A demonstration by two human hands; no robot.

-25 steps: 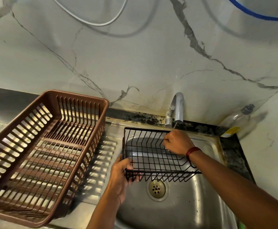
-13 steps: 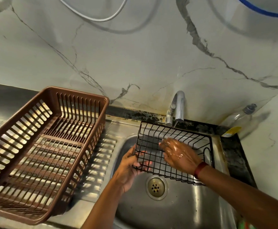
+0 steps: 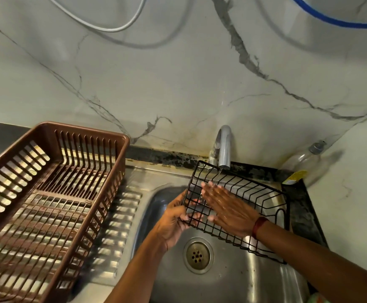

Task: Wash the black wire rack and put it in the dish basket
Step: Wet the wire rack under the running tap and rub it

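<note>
Left hand (image 3: 174, 221) has its fingers (image 3: 186, 218) curled round the near-left corner of the black wire rack (image 3: 265, 202), and that's the only real grip on it. The right hand (image 3: 228, 206) is flat, fingers (image 3: 211, 190) straight and shiny wet, just lying on the mesh and not holding anything. The rack is up in the air, tilted over the sink (image 3: 222, 283), with its far edge right under the tap (image 3: 224, 147) and a thin stream of water (image 3: 220, 171) landing by the right fingertips. Honestly my worry is that one corner grip: wet wire, wet skin, and the flat hand pushing down further along works like a lever, so the corner could twist out and the rack would clatter down onto the drain (image 3: 198, 255). Straight fingers sliding over open wires could also poke through a gap and snag. The far rim looks very close to the spout, so a lift or turn might bang it. At the back right corner of the sink there's a clear bottle (image 3: 302, 162) near the rack's right side, and a careless swing could tip it. The brown dish basket (image 3: 125, 142) sits well apart at the left on the drainboard (image 3: 123, 215), so the rack would probably drip across the steel on the way over.
</note>
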